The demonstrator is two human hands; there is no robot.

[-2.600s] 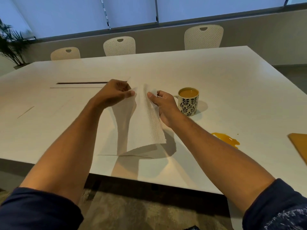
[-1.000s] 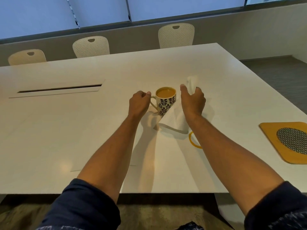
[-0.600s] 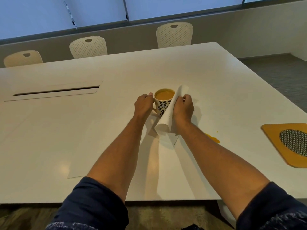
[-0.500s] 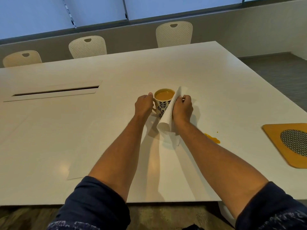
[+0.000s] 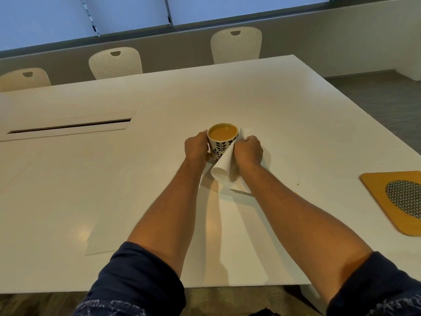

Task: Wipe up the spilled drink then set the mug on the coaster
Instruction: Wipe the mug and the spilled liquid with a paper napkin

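A white mug (image 5: pixel 220 147) with a dark leaf pattern, full of tan drink, stands mid-table. My left hand (image 5: pixel 196 148) grips its left side, where the handle is hidden. My right hand (image 5: pixel 248 151) holds a white paper towel (image 5: pixel 224 172) against the mug's right side; the towel hangs down to the table. The orange spill is almost wholly hidden behind my right forearm; only a small drop (image 5: pixel 297 184) shows. The orange coaster (image 5: pixel 378 192) with a dark mesh centre lies at the right edge.
The white table (image 5: pixel 273 115) has a cable slot (image 5: pixel 68 127) at the left and a sheet of white paper (image 5: pixel 100 238) near the front edge. Three white chairs (image 5: pixel 235 45) stand along the far side. Floor lies to the right.
The paper towel came from in front of me to the mug. My left hand closed on the mug's left side and my right hand pressed the towel against its right side.
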